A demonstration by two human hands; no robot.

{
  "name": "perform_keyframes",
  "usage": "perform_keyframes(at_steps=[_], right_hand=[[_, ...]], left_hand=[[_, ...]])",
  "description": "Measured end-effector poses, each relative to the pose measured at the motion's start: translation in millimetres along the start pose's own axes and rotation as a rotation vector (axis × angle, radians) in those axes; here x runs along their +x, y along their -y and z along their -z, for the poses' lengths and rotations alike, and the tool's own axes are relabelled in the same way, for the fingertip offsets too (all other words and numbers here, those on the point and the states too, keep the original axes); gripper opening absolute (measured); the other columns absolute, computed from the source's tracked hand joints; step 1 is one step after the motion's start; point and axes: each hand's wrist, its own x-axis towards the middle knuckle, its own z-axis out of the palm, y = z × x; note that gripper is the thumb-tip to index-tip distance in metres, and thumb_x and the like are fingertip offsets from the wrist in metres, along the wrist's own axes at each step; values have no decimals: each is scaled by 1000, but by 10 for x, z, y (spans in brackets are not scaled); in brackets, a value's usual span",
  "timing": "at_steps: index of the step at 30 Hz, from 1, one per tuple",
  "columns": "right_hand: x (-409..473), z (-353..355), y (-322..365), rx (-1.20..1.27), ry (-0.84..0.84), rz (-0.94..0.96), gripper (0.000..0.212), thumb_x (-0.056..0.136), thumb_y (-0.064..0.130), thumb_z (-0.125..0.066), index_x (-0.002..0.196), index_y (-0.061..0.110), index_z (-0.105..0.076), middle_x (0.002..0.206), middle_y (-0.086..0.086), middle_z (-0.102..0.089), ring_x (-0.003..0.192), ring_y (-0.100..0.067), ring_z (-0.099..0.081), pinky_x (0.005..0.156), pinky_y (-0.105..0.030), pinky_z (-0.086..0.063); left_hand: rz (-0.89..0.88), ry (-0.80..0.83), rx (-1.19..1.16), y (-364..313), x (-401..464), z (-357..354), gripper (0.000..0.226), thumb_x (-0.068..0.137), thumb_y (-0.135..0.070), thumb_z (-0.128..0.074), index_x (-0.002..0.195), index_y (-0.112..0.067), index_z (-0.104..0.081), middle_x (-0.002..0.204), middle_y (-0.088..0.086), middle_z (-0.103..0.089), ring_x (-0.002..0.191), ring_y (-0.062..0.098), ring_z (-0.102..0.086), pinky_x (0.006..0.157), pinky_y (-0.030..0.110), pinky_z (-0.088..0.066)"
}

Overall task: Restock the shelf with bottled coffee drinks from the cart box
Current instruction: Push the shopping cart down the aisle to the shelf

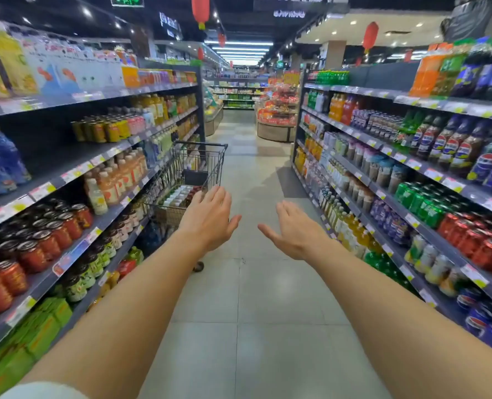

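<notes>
A black wire shopping cart stands in the aisle ahead, close to the left shelving. Inside it a cardboard box holds several bottled drinks with pale caps. My left hand reaches forward with straight fingers, overlapping the cart's near right corner in view and holding nothing. My right hand is stretched out over the floor to the right of the cart, fingers straight, empty. Coffee-coloured bottles stand on the right shelving.
Drink shelves line both sides: the left shelving with cans, juices and tea, the right shelving with sodas. A tiled aisle floor runs between them. A round display stand sits far ahead.
</notes>
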Motion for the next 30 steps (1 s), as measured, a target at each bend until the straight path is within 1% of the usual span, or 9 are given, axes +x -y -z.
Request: perform_keyframes(at_steps=[4, 7, 9, 12, 15, 18, 21, 25, 30], right_hand=[[518, -36, -362, -8, 38, -13, 83, 99, 60, -27, 154, 0, -8, 163, -15, -6, 151, -24, -4, 120, -33, -4], [930, 67, -604, -14, 31, 20, 84, 99, 60, -28, 154, 0, -9, 162, -15, -8, 150, -25, -6, 120, -34, -7], [1218, 172, -766, -50, 19, 41, 83, 98, 61, -29, 152, 0, -16, 159, -17, -18, 148, -28, -15, 119, -37, -14], [1662, 202, -927, -75, -21, 53, 79, 96, 64, -30, 144, 2, -32, 147, -17, -37, 136, -31, -34, 113, -40, -27], [2061, 130, -914, -89, -17, 78, 77, 97, 63, -29, 142, 1, -34, 144, -18, -40, 132, -31, -37, 111, -40, -28], [2477, -24, -842, -91, 11, 99, 79, 97, 63, -28, 145, 1, -31, 149, -18, -36, 138, -31, -32, 114, -40, -26], [2927, -236, -758, -106, 10, 137, 76, 97, 62, -28, 142, 1, -34, 148, -17, -38, 137, -31, -33, 114, -39, -25], [3606, -461, -632, -127, 29, 172, 75, 98, 60, -29, 145, 1, -31, 149, -17, -35, 139, -30, -30, 115, -38, -23], [4615, -521, -400, -132, 43, 180, 75, 98, 61, -30, 142, 1, -36, 144, -17, -41, 133, -30, -36, 112, -39, -28]], left_hand=[[9, 69, 47, 41, 481, -249, 67, 100, -51, -24, 148, -5, -26, 157, 11, -26, 147, 23, -17, 117, 45, -22], [30, 82, 41, 66, 958, -329, 65, 99, -50, -26, 146, -5, -30, 155, 11, -30, 145, 24, -21, 116, 43, -22], [47, 80, 43, 59, 1235, -331, 59, 99, -47, -30, 141, -6, -36, 149, 11, -37, 142, 25, -26, 113, 42, -26], [42, 85, 47, 81, 1542, -411, 60, 100, -46, -31, 144, -5, -32, 153, 12, -32, 145, 25, -22, 115, 45, -25], [37, 88, 84, 261, 1781, -559, 65, 100, -48, -31, 149, -5, -26, 157, 11, -25, 147, 24, -18, 117, 46, -23], [87, 85, 107, 521, 2054, -758, 65, 99, -49, -32, 147, -5, -30, 156, 12, -28, 146, 25, -20, 115, 45, -26], [113, 92, 104, 782, 2322, -1037, 64, 99, -48, -33, 146, -6, -32, 156, 12, -29, 147, 24, -20, 115, 44, -25], [119, 86, 101, 1167, 2804, -1426, 65, 100, -47, -32, 149, -5, -27, 157, 11, -25, 147, 24, -16, 117, 45, -22], [132, 49, 44, 1830, 3486, -1769, 65, 99, -47, -30, 149, -5, -26, 157, 10, -27, 147, 24, -18, 116, 44, -24]])
